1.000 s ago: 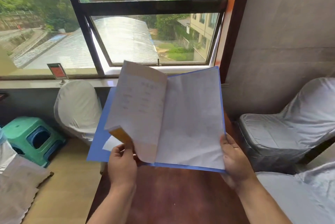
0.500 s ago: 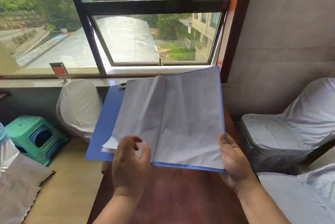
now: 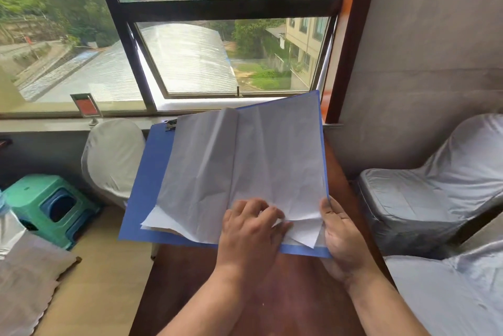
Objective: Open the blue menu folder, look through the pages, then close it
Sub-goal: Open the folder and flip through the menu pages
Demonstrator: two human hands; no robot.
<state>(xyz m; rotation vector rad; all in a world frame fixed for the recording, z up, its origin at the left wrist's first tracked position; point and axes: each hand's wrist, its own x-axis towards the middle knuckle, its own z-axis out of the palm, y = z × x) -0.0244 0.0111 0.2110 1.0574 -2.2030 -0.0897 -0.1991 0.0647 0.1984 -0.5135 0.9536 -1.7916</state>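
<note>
The blue menu folder [image 3: 152,177] lies open and tilted up above the dark wooden table [image 3: 206,289], its white creased pages [image 3: 272,161] spread flat. My right hand [image 3: 343,240] grips the folder's lower right corner, thumb on the page edge. My left hand [image 3: 250,229] rests on the bottom of the right-hand page, its fingers pinching that sheet's lower corner, which is lifted and crumpled. A metal clip [image 3: 171,124] shows at the folder's top left.
Cloth-covered chairs stand at the left [image 3: 114,156] and right [image 3: 430,194]. A green plastic stool [image 3: 46,205] sits on the floor at left. A small red sign [image 3: 87,107] stands on the window sill. A wall is close on the right.
The page my left hand held upright has been laid flat to the left. My left hand moved right across the folder onto the right-hand page's bottom corner. My right hand kept its grip.
</note>
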